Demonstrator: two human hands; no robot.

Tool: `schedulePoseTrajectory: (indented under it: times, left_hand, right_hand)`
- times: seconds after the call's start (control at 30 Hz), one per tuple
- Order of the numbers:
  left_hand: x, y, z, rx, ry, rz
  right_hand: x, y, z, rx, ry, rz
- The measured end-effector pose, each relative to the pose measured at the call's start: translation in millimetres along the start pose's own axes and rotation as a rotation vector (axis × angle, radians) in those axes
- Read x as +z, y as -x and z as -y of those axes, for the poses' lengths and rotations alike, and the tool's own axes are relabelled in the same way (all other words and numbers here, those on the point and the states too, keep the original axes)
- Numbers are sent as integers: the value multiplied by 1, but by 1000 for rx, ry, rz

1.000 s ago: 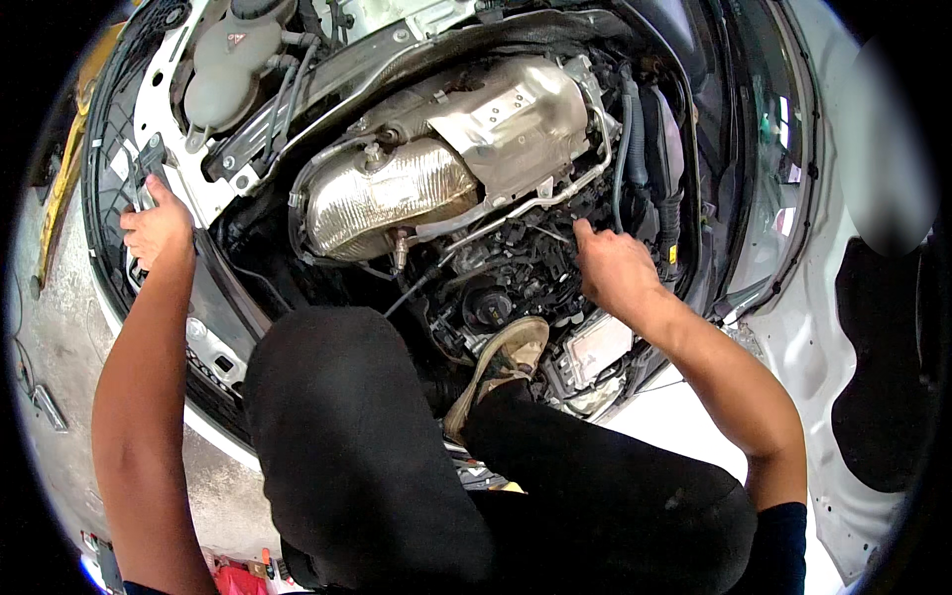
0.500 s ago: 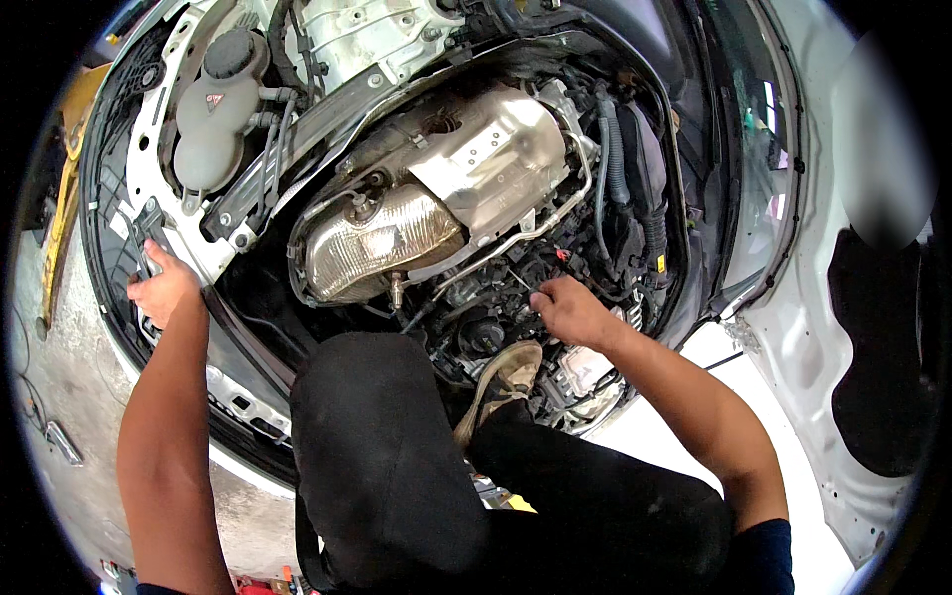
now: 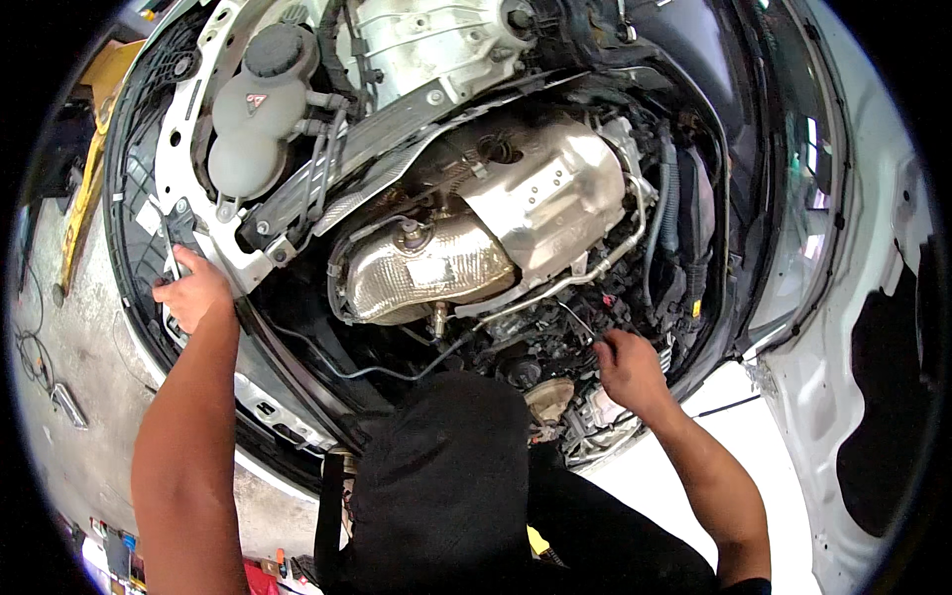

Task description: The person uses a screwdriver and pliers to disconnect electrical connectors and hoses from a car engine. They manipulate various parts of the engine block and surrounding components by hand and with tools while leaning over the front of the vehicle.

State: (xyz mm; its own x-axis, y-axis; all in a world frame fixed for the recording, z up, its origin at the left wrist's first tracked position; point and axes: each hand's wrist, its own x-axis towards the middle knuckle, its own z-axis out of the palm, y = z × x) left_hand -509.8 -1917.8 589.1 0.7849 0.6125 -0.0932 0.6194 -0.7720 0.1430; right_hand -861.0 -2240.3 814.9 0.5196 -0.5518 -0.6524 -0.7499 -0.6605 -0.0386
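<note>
1. wiring and hoses [image 3: 580, 332] sit low in the engine bay, just below the silver heat shield [image 3: 476, 248], right at the right hand's fingertips.
2. right hand [image 3: 627, 369] is way nearer, fingers curled into that clutter; can't tell if it's pinching anything.
3. left hand [image 3: 193, 293] is far left, gripping the front panel edge [image 3: 213, 238].

Left hand [image 3: 193, 293] gripping front panel [image 3: 213, 248], right hand [image 3: 627, 369] among engine wiring [image 3: 580, 332]
</note>
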Motion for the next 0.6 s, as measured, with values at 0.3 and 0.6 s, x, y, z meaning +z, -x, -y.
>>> schedulePoseTrajectory:
  times: [0.3,0.6]
  left_hand:
    - [-2,1,-3,-16,-45,-50]
    - [10,-10,7,26,-32,-61]
  right_hand:
    - [-2,13,21,42,-34,-56]
    - [7,6,7,76,7,-30]
